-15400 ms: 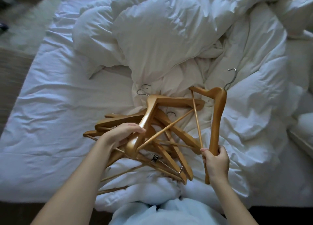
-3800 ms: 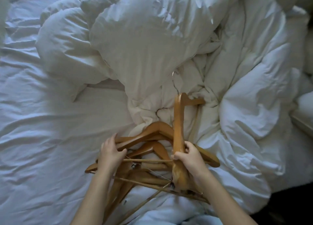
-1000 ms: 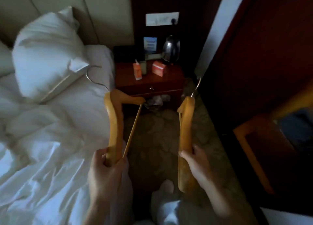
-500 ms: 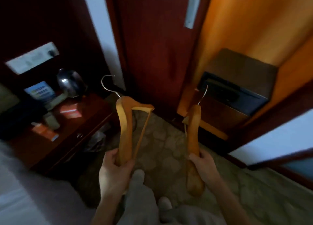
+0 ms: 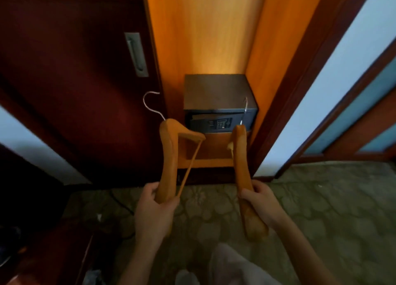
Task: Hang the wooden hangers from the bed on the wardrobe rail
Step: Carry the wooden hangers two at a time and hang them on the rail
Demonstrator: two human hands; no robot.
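I hold one wooden hanger in each hand, both upright with their metal hooks pointing up. My left hand (image 5: 153, 207) grips the lower end of the left hanger (image 5: 168, 156), whose thin crossbar slants down to my fingers. My right hand (image 5: 260, 201) grips the right hanger (image 5: 241, 164) partway along, so its lower end sticks out below my hand. Both hangers are in front of the open wardrobe (image 5: 205, 31), lit orange inside. No rail shows in this view, and the bed is out of sight.
A dark safe (image 5: 218, 96) with a keypad sits on a shelf low in the wardrobe. The dark red sliding door (image 5: 75, 87) with a recessed metal handle (image 5: 136, 54) stands to the left. A patterned carpet (image 5: 321, 209) covers the floor. A dark red door frame (image 5: 306, 70) runs up the right.
My view has swung from the bed and nightstand round to face the open wardrobe. Both hands still hold their hangers, and the safe now sits straight ahead behind them.
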